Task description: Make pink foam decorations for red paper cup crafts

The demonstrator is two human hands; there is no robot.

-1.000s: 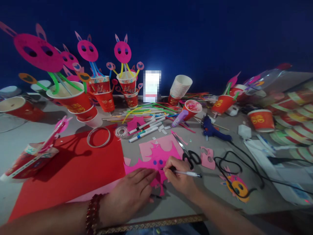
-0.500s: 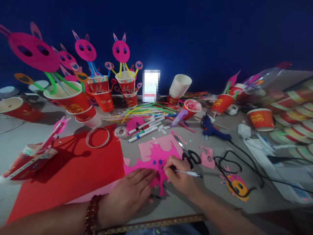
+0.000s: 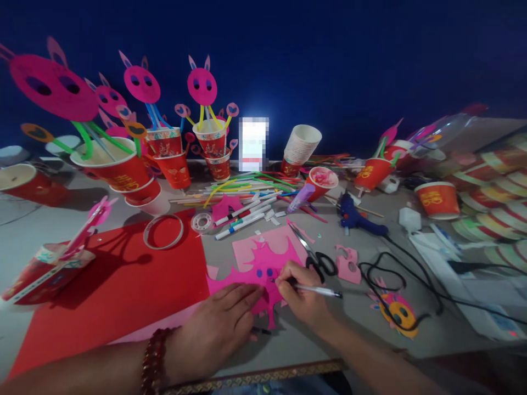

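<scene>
The grey table [image 3: 296,341] fills most of the lower part of my remote feed, with a red sheet [image 3: 135,291] spread on the left and a smaller pale pink sheet [image 3: 241,252] near the middle. Partly over the pale pink sheet I see the magenta cutout [image 3: 267,259], spiky at its edges; its visible length runs mostly side to side, though fingers hide part of its lower left. I watch the left hand [image 3: 216,323] lie palm down there, fingers straight and nearly together, resting on the cutout and grasping nothing. The right hand [image 3: 302,296] sits curled at the cutout's right side, with scissors [image 3: 314,254] just beyond its knuckles. Its thumb and fingers pinch a whitish pen [image 3: 319,289] close to the writing end. For me the pen's long axis counts most: it runs nearly crosswise, dark end to the right, tip to the left, so the cutout's middle lies left of the right fingertips. Of the 2 blue dots [image 3: 269,272], the right hand is nearer the right dot; I can't tell whether the tip touches paper.
</scene>
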